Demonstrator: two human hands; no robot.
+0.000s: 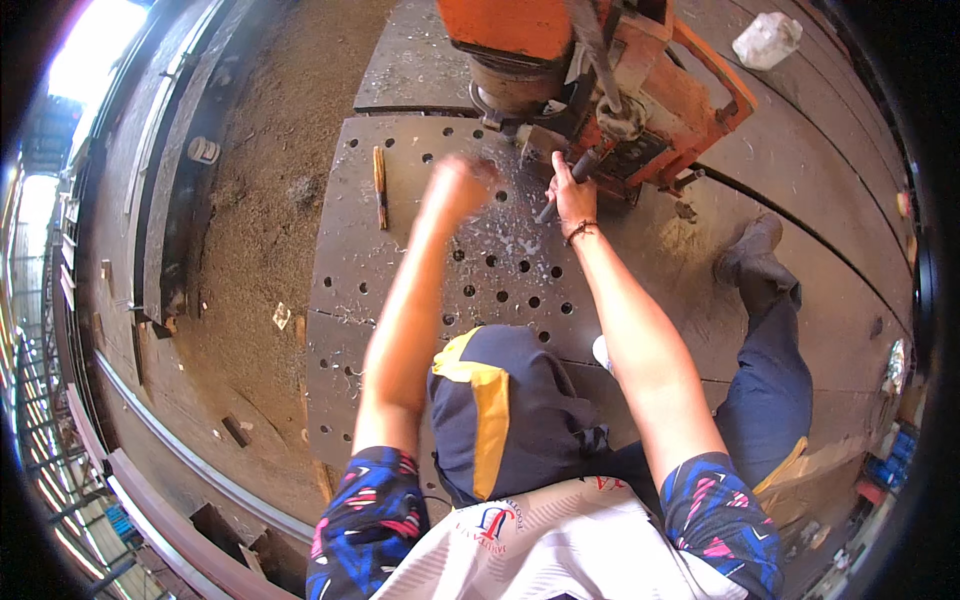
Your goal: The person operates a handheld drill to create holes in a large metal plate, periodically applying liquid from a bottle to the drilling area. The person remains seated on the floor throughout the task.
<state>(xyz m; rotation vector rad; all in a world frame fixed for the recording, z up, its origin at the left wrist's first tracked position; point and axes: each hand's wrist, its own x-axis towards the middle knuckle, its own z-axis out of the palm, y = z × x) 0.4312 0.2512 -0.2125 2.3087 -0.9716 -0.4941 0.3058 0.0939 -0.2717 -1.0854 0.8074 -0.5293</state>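
An orange drilling machine with a dark, round lower body stands on a steel plate drilled with several round holes. My right hand is closed around a dark bar handle on the machine's near side. To the left, my left hand is raised over the plate, apart from the machine. Motion smears its fingers, so I cannot tell whether it holds anything. Bright metal shavings lie scattered among the holes below my hands. A thin wooden stick or brush rests on the plate farther left.
A dark cable curves across the plates at right. My booted foot stands there. A crumpled white bag lies at the far right. Bare dirt borders the plate at left, with a white tub on a steel beam.
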